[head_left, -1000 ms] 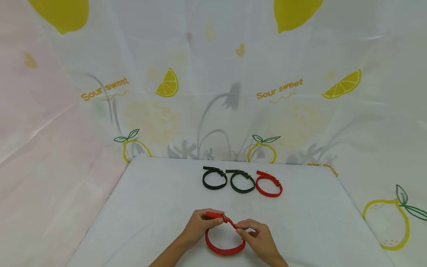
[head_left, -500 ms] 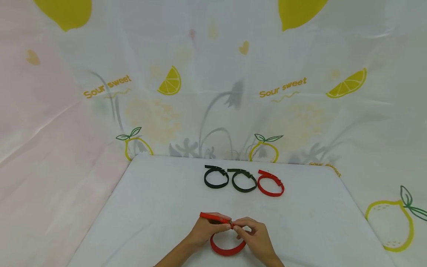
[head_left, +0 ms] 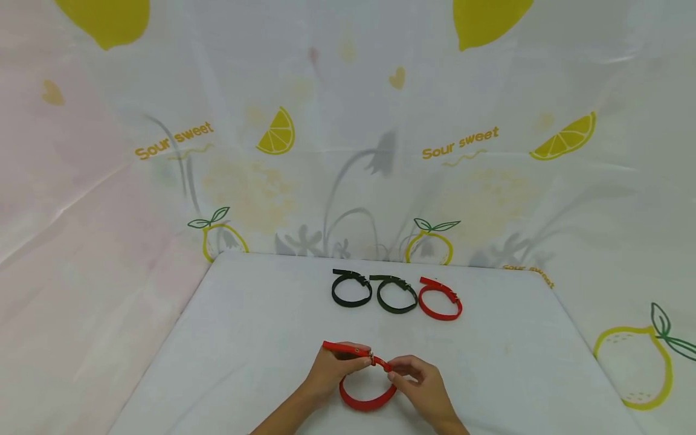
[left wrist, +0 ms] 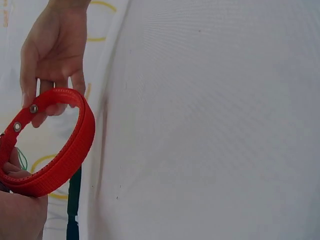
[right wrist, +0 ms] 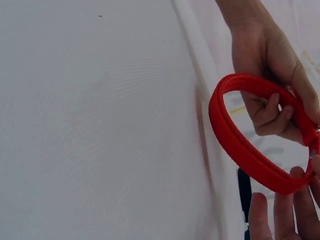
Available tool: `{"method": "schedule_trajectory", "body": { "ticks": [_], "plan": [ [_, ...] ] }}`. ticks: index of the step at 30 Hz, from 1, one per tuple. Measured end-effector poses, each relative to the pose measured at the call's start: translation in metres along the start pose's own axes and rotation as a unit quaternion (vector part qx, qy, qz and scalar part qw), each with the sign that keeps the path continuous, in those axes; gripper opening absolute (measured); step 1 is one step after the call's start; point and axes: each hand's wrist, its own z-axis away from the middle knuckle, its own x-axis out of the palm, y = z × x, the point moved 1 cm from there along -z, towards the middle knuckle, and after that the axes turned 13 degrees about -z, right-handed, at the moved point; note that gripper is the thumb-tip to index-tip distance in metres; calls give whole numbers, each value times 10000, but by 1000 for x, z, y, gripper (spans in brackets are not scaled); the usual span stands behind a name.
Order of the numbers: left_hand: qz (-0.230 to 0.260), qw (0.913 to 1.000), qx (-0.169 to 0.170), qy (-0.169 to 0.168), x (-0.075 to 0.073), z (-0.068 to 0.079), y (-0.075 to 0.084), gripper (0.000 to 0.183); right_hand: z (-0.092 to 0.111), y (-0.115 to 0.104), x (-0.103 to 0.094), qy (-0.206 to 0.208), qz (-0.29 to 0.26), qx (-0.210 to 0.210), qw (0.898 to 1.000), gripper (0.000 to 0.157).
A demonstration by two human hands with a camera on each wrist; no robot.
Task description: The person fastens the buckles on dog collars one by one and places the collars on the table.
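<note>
In the head view, both hands hold a red buckled collar (head_left: 365, 405) with metal eyelets, its loop raised toward me near the front of the table. My left hand (head_left: 328, 371) pinches it beside the small metal buckle (head_left: 372, 358); a strap end sticks out to the left over the fingers. With thumb and fingertips, my right hand (head_left: 426, 386) pinches the strap just right of the buckle. In the left wrist view, eyelets (left wrist: 34, 108) show near the right hand's fingertips. The right wrist view has the red loop hanging between both hands; the buckle there is partly cut off.
Farther back on the white table (head_left: 244, 338) lie a black collar (head_left: 351, 304), a dark green collar (head_left: 397, 310) and another red collar (head_left: 440, 316), side by side in a row. A lemon-printed cloth (head_left: 348, 181) rises behind the table's rear edge.
The strap end now sticks out farther left past the left hand than a second ago. Since half a second ago, the right hand has drawn slightly away from the buckle, exposing some strap between.
</note>
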Motion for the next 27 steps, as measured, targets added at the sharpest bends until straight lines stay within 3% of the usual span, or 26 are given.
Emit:
{"method": "schedule_trajectory", "body": {
  "ticks": [13, 17, 20, 23, 27],
  "plan": [
    [-384, 9986, -150, -320, 1, 1, 1, 43, -3, 1, 6, -191, -293, -188, 9992, 28],
    [-554, 9972, -235, -439, 2, 1, 4, 41, -4, 1, 9, -222, -652, -101, 9976, 28],
    [-406, 9974, -237, -543, 2, 0, 5, 35, -4, 2, 9, -123, -983, 160, 9950, 31],
    [76, 9964, -100, -838, -1, -1, 5, 30, -3, 2, 9, 38, -1253, 360, 9915, 33],
    [747, 9882, 117, -1332, -4, -1, 5, 32, -3, 1, 9, 205, -1489, 406, 9878, 34]
  ]
}}
